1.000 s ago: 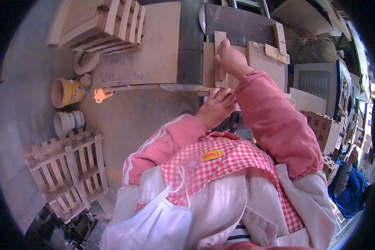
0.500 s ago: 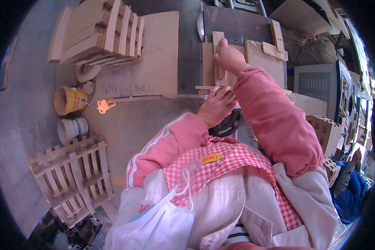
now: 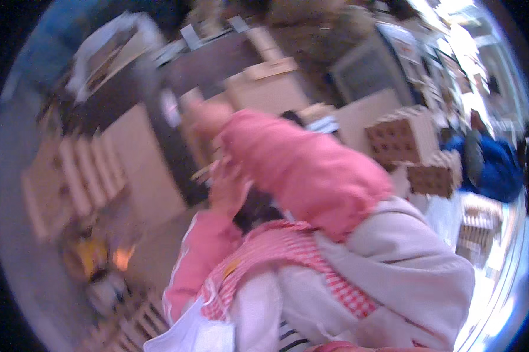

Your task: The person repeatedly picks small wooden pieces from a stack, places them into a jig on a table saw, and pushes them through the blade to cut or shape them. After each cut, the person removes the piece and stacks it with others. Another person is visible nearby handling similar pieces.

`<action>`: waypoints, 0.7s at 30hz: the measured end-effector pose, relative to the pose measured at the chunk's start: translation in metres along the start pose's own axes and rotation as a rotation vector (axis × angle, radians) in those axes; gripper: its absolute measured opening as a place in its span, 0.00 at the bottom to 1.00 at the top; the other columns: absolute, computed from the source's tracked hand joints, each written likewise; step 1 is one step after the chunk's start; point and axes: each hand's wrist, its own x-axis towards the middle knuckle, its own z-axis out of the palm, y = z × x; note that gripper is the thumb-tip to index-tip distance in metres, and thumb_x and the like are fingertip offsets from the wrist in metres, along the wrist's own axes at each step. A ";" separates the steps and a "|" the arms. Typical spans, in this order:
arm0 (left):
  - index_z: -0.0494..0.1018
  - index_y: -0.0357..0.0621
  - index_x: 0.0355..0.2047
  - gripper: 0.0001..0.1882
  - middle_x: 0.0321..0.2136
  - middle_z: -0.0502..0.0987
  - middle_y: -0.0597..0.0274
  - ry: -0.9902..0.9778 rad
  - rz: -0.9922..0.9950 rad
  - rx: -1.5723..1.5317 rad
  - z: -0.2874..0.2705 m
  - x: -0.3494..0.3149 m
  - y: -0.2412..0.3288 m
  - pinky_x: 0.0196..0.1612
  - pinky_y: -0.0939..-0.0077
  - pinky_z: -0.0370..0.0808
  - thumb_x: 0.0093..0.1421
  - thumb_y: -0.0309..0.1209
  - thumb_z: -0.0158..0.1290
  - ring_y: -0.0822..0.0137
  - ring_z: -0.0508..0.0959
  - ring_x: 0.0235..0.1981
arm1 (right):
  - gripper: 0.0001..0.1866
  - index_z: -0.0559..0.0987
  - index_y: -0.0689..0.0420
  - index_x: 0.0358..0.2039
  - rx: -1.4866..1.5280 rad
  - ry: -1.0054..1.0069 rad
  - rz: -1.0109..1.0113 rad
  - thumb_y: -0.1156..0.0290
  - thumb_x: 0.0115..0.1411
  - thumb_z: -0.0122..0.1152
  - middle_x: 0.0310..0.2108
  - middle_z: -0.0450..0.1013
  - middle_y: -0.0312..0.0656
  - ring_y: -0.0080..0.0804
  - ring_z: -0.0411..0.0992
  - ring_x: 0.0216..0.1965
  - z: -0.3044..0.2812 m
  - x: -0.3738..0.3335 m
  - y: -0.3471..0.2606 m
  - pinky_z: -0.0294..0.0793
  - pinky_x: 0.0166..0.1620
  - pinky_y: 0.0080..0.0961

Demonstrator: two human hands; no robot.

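Observation:
Motion blurs the view. My right hand (image 3: 209,119) is closed around a pale wooden strip (image 3: 190,95), whose far end sticks out beyond the fingers. The strip lies over a flat board on a dark machine table (image 3: 209,61). Just left of that hand, a shiny round saw blade (image 3: 170,108) stands up from the table. My left hand (image 3: 226,185) rests at the table's near edge, fingers stretched forward beside the ends of thin wooden pieces (image 3: 201,173). Whether its fingertips press on the wood is smeared.
A wooden board (image 3: 264,88) with a block (image 3: 270,68) on it lies right of my right hand. Stacked slotted wooden pieces (image 3: 91,170) stand left on a panel (image 3: 150,158). A yellow bucket (image 3: 91,255) is lower left; perforated blocks (image 3: 396,138) stand right.
The whole view has swung, so the table and both hands now appear further left and tilted. My right hand stays on the strip, and my left stays by the near edge.

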 end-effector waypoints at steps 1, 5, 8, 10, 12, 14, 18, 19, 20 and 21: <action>0.78 0.52 0.41 0.18 0.47 0.73 0.65 0.008 0.089 0.071 -0.002 0.006 -0.005 0.62 0.49 0.57 0.48 0.37 0.61 0.54 0.63 0.58 | 0.22 0.70 0.59 0.46 -0.063 0.028 -0.027 0.62 0.54 0.61 0.36 0.77 0.52 0.49 0.77 0.37 -0.002 0.003 -0.002 0.76 0.39 0.43; 0.75 0.44 0.42 0.22 0.44 0.69 0.57 0.079 0.055 0.100 -0.004 0.015 -0.003 0.59 0.48 0.60 0.45 0.35 0.61 0.51 0.66 0.54 | 0.20 0.71 0.56 0.51 0.061 0.013 -0.012 0.60 0.62 0.48 0.42 0.75 0.58 0.54 0.75 0.45 -0.008 0.004 -0.005 0.73 0.48 0.45; 0.74 0.41 0.41 0.21 0.45 0.68 0.55 0.112 0.063 0.132 -0.003 0.022 -0.005 0.59 0.49 0.61 0.45 0.33 0.60 0.51 0.66 0.53 | 0.21 0.72 0.55 0.50 0.041 0.030 0.023 0.59 0.58 0.52 0.42 0.75 0.58 0.53 0.74 0.46 -0.016 0.005 -0.009 0.73 0.47 0.44; 0.74 0.40 0.40 0.20 0.45 0.68 0.54 0.131 0.077 0.143 -0.003 0.025 -0.008 0.58 0.50 0.61 0.46 0.32 0.59 0.51 0.66 0.53 | 0.23 0.72 0.55 0.51 0.097 0.074 -0.023 0.57 0.59 0.51 0.42 0.75 0.56 0.53 0.74 0.46 -0.020 0.006 -0.008 0.73 0.48 0.45; 0.74 0.39 0.41 0.19 0.44 0.69 0.54 0.135 0.040 0.119 -0.001 0.029 -0.013 0.59 0.51 0.61 0.46 0.31 0.58 0.50 0.66 0.53 | 0.23 0.72 0.56 0.51 0.210 0.092 0.005 0.55 0.60 0.51 0.40 0.76 0.55 0.52 0.75 0.45 -0.019 0.010 0.000 0.73 0.47 0.44; 0.74 0.41 0.41 0.20 0.43 0.71 0.55 0.098 0.087 0.079 0.003 0.035 -0.019 0.59 0.52 0.61 0.46 0.32 0.59 0.50 0.66 0.53 | 0.24 0.73 0.57 0.49 0.411 0.104 -0.017 0.52 0.60 0.49 0.39 0.77 0.53 0.50 0.75 0.43 -0.011 0.021 0.005 0.73 0.46 0.42; 0.76 0.51 0.40 0.21 0.44 0.73 0.63 0.101 0.132 0.083 0.004 0.038 -0.032 0.61 0.51 0.59 0.42 0.35 0.63 0.53 0.65 0.55 | 0.32 0.79 0.60 0.42 0.518 0.038 0.189 0.43 0.62 0.41 0.39 0.78 0.48 0.47 0.76 0.42 0.001 0.056 0.007 0.72 0.46 0.38; 0.76 0.52 0.40 0.21 0.47 0.72 0.64 0.092 0.105 0.069 0.004 0.038 -0.031 0.62 0.50 0.57 0.42 0.35 0.64 0.54 0.63 0.57 | 0.30 0.77 0.62 0.44 0.522 0.004 0.208 0.45 0.63 0.44 0.39 0.78 0.47 0.47 0.77 0.39 -0.002 0.064 0.007 0.74 0.44 0.37; 0.76 0.52 0.40 0.22 0.49 0.71 0.64 0.084 0.094 0.064 0.004 0.043 -0.031 0.62 0.50 0.57 0.42 0.35 0.64 0.55 0.63 0.58 | 0.28 0.68 0.63 0.50 0.100 0.021 0.009 0.51 0.60 0.49 0.39 0.77 0.54 0.51 0.76 0.39 -0.005 0.067 0.008 0.74 0.43 0.43; 0.75 0.52 0.41 0.22 0.50 0.70 0.65 0.090 0.105 0.048 0.004 0.049 -0.031 0.62 0.51 0.56 0.42 0.35 0.65 0.56 0.62 0.59 | 0.32 0.58 0.63 0.56 -0.186 0.046 -0.122 0.57 0.58 0.55 0.39 0.76 0.60 0.56 0.76 0.40 -0.011 0.070 0.008 0.73 0.43 0.49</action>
